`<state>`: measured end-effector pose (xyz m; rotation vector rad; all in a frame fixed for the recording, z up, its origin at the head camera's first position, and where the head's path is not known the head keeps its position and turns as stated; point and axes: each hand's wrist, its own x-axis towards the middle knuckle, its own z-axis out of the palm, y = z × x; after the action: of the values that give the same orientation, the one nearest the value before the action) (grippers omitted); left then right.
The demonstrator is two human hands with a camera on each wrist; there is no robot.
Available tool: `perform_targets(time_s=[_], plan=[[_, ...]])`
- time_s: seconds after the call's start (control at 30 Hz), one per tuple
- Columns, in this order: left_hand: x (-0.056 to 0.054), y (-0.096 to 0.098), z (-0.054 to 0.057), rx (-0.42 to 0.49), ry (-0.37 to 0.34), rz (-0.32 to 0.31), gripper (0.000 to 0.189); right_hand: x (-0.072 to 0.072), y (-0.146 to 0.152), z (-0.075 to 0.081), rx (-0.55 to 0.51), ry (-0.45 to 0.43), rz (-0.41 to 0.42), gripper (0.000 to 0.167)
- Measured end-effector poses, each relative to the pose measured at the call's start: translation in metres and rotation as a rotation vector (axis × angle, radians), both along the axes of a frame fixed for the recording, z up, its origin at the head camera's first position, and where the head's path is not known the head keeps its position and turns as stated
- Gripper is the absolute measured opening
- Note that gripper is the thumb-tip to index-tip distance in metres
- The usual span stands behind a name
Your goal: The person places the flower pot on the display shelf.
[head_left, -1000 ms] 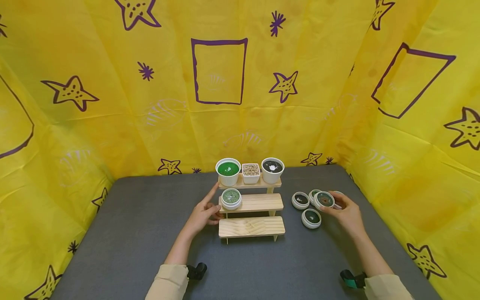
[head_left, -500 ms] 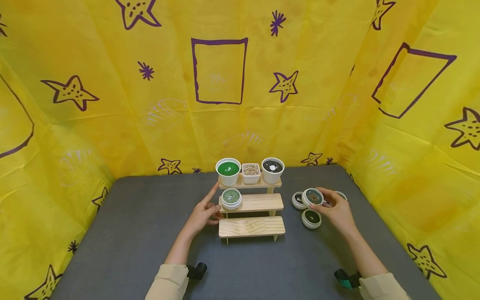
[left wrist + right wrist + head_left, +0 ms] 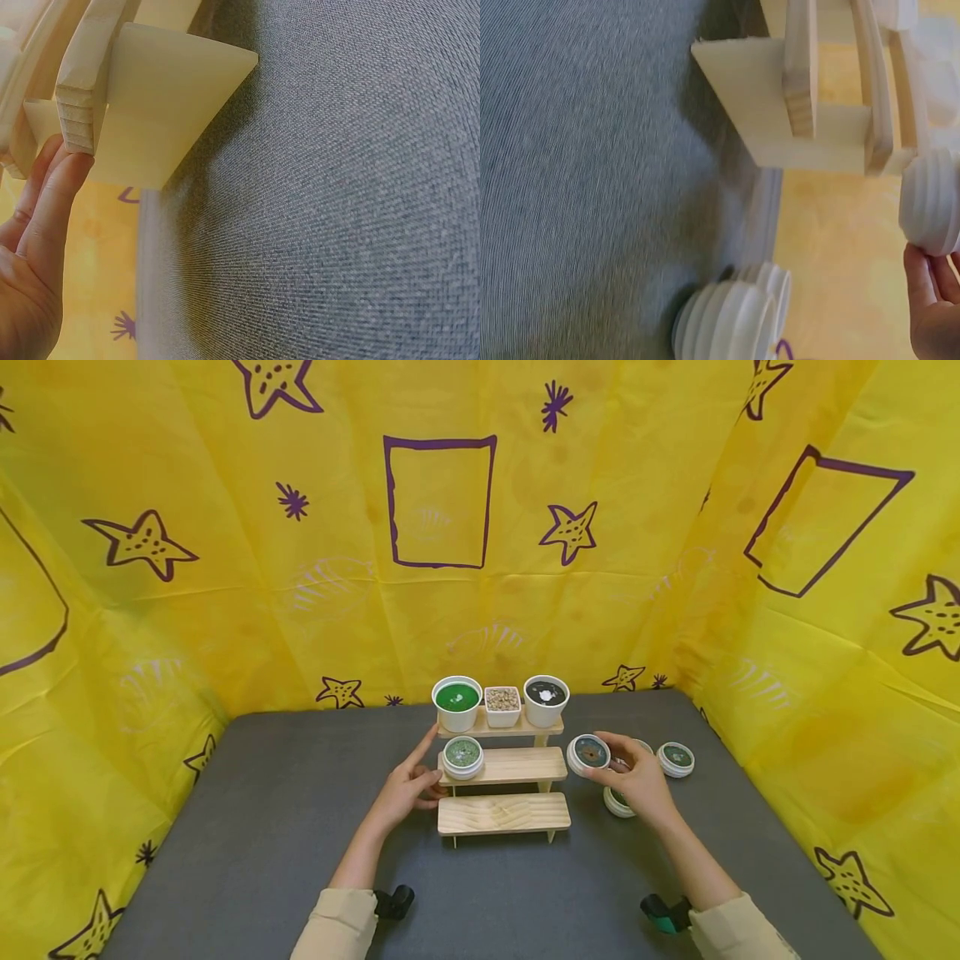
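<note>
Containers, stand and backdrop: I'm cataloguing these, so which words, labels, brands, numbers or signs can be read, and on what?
None: no readable text shows on the containers, the wooden stand or the grey table. The yellow backdrop carries drawings, such as purple-outlined starfish.

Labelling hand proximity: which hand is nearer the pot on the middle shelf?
Left. The left hand is just left of that pot, at the left end of the middle shelf; the right hand is off past the shelf's right end, holding another pot.
</note>
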<state>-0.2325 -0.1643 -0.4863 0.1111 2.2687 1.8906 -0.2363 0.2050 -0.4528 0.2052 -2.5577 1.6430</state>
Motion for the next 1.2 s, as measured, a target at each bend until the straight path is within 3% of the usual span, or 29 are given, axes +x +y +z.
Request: perform_targets(time_s=[0.07, 0.27, 0.4, 0.47, 0.8, 1.2], plan=[[0.002, 0.000, 0.005, 0.001, -0.001, 0.000, 0.074, 0.000, -0.007, 0.000, -0.017, -0.009, 0.009, 0.063], [0.000, 0.000, -0.001, -0.010, 0.010, 0.011, 0.075, 0.000, -0.023, -0.002, -0.082, -0.006, 0.048, 0.063], [0.008, 0.003, 0.017, -0.015, -0.006, 0.000, 0.074, -0.001, -0.032, -0.004, -0.096, 0.002, 0.060, 0.063], [0.008, 0.003, 0.018, -0.019, -0.008, -0.004, 0.074, -0.002, -0.037, -0.004, -0.103, 0.005, 0.066, 0.062], [-0.004, -0.002, -0.009, -0.028, 0.007, 0.026, 0.074, -0.005, -0.058, -0.007, -0.141, 0.007, 0.105, 0.061], [-0.001, 0.000, 0.000, -0.016, -0.015, 0.011, 0.074, -0.005, -0.089, -0.006, -0.214, -0.022, 0.142, 0.061]])
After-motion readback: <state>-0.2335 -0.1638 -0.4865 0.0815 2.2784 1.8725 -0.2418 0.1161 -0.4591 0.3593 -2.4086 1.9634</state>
